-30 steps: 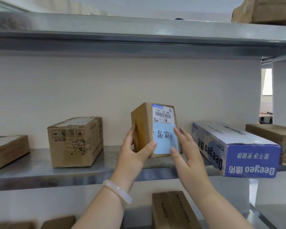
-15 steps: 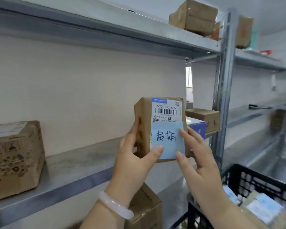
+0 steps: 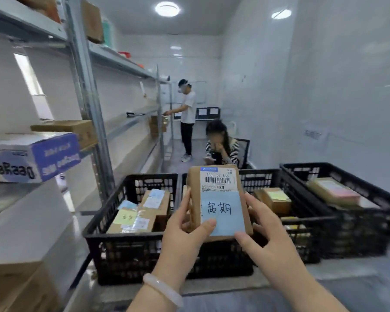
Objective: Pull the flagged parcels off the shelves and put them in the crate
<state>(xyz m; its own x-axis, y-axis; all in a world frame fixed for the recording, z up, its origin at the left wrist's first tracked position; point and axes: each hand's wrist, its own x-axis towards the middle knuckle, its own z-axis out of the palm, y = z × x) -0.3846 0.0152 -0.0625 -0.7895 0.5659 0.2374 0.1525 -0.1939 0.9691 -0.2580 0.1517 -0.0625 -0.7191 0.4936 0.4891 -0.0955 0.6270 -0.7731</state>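
Observation:
I hold a small brown parcel [image 3: 218, 199] upright in front of me, with a barcode label on top and a blue handwritten note on its face. My left hand [image 3: 185, 235] grips its left side, thumb on the note. My right hand [image 3: 268, 242] steadies the right edge and lower corner with its fingertips. The parcel hangs above three black crates on the floor: the left crate [image 3: 126, 242] holds several parcels with sticky notes, the middle crate [image 3: 302, 221] and the right crate [image 3: 356, 224] also hold parcels.
Metal shelving [image 3: 86, 109] runs along the left, with a blue and white box [image 3: 32, 158] and a brown box [image 3: 77, 129] on it. A person [image 3: 187, 118] stands at the far shelves. Another person [image 3: 221, 147] sits behind the crates. A white wall is on the right.
I have lifted the flagged parcel off the shelf with both hands and turned right, so the parcel now hangs over the crates instead of in front of the shelf.

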